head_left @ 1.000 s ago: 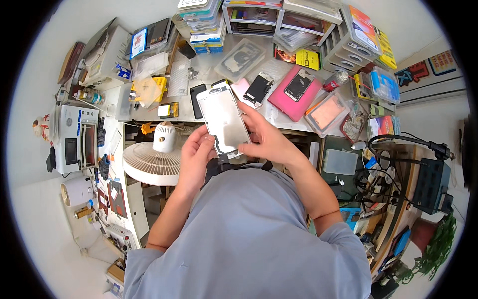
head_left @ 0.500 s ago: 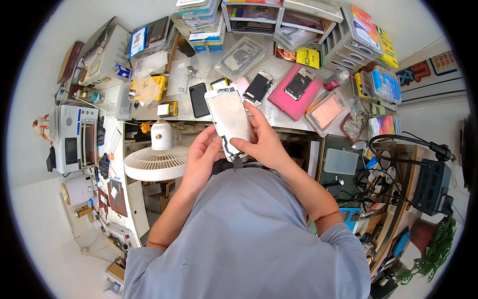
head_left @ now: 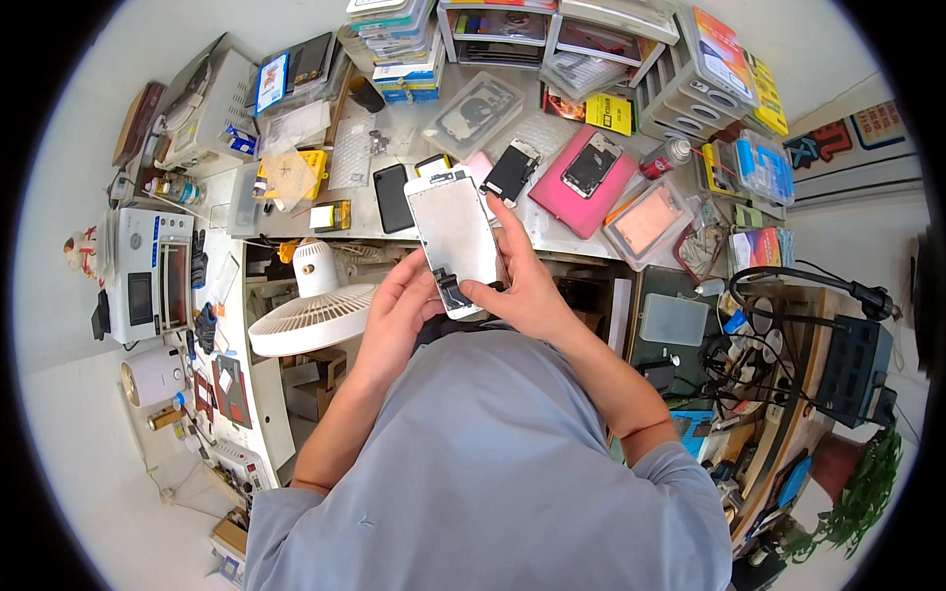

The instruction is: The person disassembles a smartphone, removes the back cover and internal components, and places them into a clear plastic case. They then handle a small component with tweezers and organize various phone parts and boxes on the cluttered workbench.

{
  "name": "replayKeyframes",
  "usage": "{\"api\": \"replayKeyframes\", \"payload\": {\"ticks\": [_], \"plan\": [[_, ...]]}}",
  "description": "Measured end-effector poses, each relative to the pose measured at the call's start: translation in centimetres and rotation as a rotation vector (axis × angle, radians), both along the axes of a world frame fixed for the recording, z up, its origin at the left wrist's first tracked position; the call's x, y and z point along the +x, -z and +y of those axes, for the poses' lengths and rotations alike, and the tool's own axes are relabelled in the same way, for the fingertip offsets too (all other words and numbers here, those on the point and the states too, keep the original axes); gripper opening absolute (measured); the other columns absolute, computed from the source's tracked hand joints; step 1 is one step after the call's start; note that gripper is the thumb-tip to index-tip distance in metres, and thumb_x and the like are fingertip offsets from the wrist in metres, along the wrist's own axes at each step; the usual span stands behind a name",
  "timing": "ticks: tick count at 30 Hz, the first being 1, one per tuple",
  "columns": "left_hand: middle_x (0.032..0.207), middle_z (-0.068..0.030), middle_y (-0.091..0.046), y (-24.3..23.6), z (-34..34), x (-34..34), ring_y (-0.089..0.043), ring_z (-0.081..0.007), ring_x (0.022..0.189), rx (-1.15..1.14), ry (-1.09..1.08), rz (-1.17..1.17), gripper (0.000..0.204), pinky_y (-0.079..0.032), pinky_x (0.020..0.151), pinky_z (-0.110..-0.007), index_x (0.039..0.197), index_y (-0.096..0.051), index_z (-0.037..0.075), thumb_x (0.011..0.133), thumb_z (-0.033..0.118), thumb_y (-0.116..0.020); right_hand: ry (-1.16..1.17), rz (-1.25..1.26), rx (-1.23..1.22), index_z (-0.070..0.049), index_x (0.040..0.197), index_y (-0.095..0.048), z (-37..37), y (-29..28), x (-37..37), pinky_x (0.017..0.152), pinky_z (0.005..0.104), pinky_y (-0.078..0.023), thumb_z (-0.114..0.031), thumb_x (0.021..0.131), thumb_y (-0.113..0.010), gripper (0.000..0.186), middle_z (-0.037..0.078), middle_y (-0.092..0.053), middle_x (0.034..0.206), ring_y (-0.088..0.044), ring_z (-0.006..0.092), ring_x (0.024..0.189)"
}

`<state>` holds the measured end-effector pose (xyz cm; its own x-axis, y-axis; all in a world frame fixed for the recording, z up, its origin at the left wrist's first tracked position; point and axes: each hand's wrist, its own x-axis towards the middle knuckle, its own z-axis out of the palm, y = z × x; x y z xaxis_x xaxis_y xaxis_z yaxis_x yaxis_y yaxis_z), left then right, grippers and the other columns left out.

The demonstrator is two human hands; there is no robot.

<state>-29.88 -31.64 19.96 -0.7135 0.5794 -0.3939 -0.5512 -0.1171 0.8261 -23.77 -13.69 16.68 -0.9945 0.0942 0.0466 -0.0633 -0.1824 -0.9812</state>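
Note:
A white-framed phone screen [head_left: 455,222], its silvery back turned up, is held above the near edge of the bench. My right hand [head_left: 530,288] grips its right side, with the thumb laid over the lower end and a finger stretched up along the edge. My left hand [head_left: 399,307] is closed at the lower left edge, fingers partly behind the screen. A dark ribbon cable [head_left: 449,292] lies folded over the screen's lower back, between the two thumbs. Just beyond, a black phone-shaped panel [head_left: 394,199] and an opened phone part [head_left: 511,173] lie on the bench.
A white fan [head_left: 320,313] stands left of my hands, below the bench edge. To the right are a pink case [head_left: 574,192] bearing an opened phone [head_left: 592,165], a clear box [head_left: 647,225] and a spray can [head_left: 667,158]. Plastic boxes [head_left: 409,59] are stacked at the back.
The dark ribbon cable that hung past the screen's lower end is now folded up onto its back. My left hand has shifted slightly. The fan head has turned.

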Motion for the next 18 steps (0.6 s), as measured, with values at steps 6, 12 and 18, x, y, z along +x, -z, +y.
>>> {"api": "replayKeyframes", "payload": {"ticks": [6,12,18], "plan": [[0.132,-0.0124,-0.053,0.6,-0.2,0.5,-0.055,-0.0182,0.118,0.021,0.064,0.188,0.05,-0.045,0.097,-0.031,0.142,-0.035,0.0,0.095,0.001,-0.051,0.039,0.005,0.021,-0.007,0.153,-0.008,-0.4,0.2,0.0,0.104,0.0339,-0.037,0.004,0.081,-0.065,0.092,0.015,-0.048,0.131,-0.049,0.0205,0.123],[0.12,-0.0093,-0.058,0.3,0.8,1.0,-0.058,-0.0118,0.106,-0.046,-0.026,0.305,0.053,-0.046,0.089,-0.024,0.14,-0.037,0.003,0.091,-0.008,-0.054,0.048,0.023,0.088,-0.007,0.153,-0.009,-0.8,0.7,0.2,0.104,0.0338,-0.038,0.005,0.082,-0.064,0.091,0.015,-0.045,0.134,-0.046,0.0202,0.124],[0.102,-0.0043,-0.059,2.3,-0.4,1.2,-0.057,-0.0069,0.091,-0.214,-0.009,0.391,0.026,-0.047,0.077,-0.02,0.115,-0.047,0.003,0.092,-0.005,-0.057,0.013,-0.042,0.042,-0.003,0.151,-0.013,-0.9,0.3,0.5,0.108,0.0369,-0.034,0.0,0.079,-0.065,0.089,0.022,-0.034,0.147,-0.039,0.0268,0.134]]}}
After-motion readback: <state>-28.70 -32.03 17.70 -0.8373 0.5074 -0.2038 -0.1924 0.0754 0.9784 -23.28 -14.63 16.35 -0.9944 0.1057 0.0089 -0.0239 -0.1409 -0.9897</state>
